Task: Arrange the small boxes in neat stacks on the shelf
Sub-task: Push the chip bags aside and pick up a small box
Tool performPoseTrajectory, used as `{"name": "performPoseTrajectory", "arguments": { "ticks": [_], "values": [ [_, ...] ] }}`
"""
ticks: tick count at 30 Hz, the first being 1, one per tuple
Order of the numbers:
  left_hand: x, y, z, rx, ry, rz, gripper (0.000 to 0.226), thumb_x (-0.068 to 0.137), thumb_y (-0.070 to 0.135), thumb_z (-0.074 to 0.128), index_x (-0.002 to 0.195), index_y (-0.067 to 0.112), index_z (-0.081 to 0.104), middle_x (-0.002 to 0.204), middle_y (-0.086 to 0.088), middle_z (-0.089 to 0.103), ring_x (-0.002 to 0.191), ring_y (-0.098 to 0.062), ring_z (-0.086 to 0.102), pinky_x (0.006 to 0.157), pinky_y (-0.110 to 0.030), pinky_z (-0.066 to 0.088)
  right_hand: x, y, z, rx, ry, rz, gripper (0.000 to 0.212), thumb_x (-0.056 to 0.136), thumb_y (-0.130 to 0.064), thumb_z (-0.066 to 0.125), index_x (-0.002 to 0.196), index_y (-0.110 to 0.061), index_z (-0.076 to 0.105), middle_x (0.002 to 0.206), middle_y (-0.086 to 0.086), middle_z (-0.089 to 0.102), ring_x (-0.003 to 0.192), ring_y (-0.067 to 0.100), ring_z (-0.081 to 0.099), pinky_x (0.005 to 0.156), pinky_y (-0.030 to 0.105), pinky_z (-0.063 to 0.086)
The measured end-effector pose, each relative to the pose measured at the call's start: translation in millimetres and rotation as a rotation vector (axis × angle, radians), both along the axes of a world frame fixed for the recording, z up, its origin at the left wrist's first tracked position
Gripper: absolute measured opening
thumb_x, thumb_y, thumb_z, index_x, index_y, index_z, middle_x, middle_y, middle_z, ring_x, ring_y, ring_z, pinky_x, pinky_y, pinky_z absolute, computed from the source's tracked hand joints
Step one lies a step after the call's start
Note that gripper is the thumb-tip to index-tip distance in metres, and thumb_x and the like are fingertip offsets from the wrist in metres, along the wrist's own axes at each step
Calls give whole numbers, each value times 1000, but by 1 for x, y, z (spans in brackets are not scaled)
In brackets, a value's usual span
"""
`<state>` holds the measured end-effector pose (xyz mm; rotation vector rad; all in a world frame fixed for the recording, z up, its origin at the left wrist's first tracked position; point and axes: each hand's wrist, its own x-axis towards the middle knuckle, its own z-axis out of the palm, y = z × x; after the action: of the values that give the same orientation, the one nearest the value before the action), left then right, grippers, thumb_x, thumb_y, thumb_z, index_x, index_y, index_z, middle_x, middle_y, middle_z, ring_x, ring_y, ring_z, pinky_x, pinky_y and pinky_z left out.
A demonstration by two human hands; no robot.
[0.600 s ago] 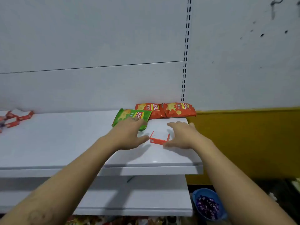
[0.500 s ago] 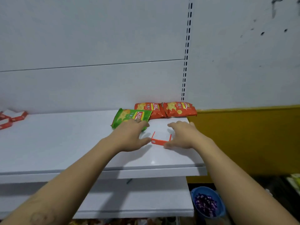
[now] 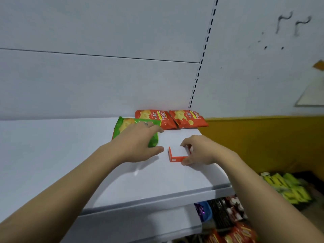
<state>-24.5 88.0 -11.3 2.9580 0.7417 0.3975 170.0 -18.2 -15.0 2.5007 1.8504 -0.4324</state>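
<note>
**Grip on the small box [image 3: 178,153], right end of the shelf [image 3: 52,155]**

On my feed both forearms reach out over the white top shelf. The small box, white on top with orange-red sides, lies flat on the shelf near its right end, forward of the snack bags.

The right hand [image 3: 205,149] holds it. Its thumb sits against the near right corner, and its curled fingers [image 3: 185,143] come down over the far right edge, so the box's right end is pinched between them. The left end of the box is free.

The left hand [image 3: 138,142] holds nothing that I can see. Its fingers are stretched forward and loosely spread over the near end of a green crisp bag [image 3: 122,127]. I cannot tell whether they press on it. Its thumb points towards the box and stops just beside the left end, with a thin strip of shelf showing between.

Behind the green bag, two red crisp bags [image 3: 154,118] [image 3: 188,119] lie side by side against the back panel. The green one overlaps the left red one.

A slotted upright [image 3: 201,67] runs up the back panel above them, and a yellow wall panel [image 3: 263,141] starts to its right.

Below the shelf edge I see a lower shelf [image 3: 140,225]. To its right are a blue tub [image 3: 207,210] holding purple wrapped sweets, some red packets [image 3: 236,232] and a heap of yellow-green packets [image 3: 287,186].
</note>
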Motion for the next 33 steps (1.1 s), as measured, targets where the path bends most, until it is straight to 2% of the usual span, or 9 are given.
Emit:
{"name": "performPoseTrajectory", "arguments": {
  "ticks": [4,7,11,14,22,26,33],
  "values": [
    [-5,12,-6,-13,-2,-39,56,86,55,53,136,31,42,135,7,49,124,-16,43,99,-34,33,-7,1,2,-3,6,-36,62,78,-41,76,132,-22,52,121,-2,54,94,14,47,78,25,39],
    [-8,21,-9,-5,-3,-33,57,85,57,52,134,31,43,132,7,51,122,-17,45,100,-37,36,-9,5,4,47,-23,-32,62,76,-41,77,130,-22,53,122,-3,55,91,12,46,77,24,37],
    [-13,31,-4,9,-43,28,59,83,58,54,134,31,42,133,4,52,121,-19,47,98,-37,39,-7,18,18,162,-59,-10,46,71,-43,78,111,-26,63,107,-7,61,85,13,53,71,29,45],
    [-16,35,7,27,-52,101,60,84,59,53,135,30,41,134,4,50,122,-19,44,98,-37,37,-7,29,37,241,-80,0,36,70,-47,76,98,-27,64,91,-8,61,81,14,54,65,30,45],
    [-32,40,50,94,-107,224,61,85,60,50,137,31,39,140,7,45,129,-16,38,105,-38,32,-19,52,83,392,-145,111,48,72,-48,74,112,-25,60,106,-4,57,94,16,53,79,35,48],
    [-53,35,65,118,-110,294,68,81,68,43,138,32,38,140,8,45,130,-15,38,105,-37,31,-33,63,103,456,-149,202,46,72,-47,75,110,-25,60,105,-4,56,93,16,52,79,34,47],
    [-112,18,68,131,-100,510,62,85,60,50,139,33,36,141,9,43,131,-15,36,105,-37,29,-85,98,106,476,-99,415,45,74,-46,73,112,-27,59,104,-6,57,92,15,53,77,33,49]
  ]
}}
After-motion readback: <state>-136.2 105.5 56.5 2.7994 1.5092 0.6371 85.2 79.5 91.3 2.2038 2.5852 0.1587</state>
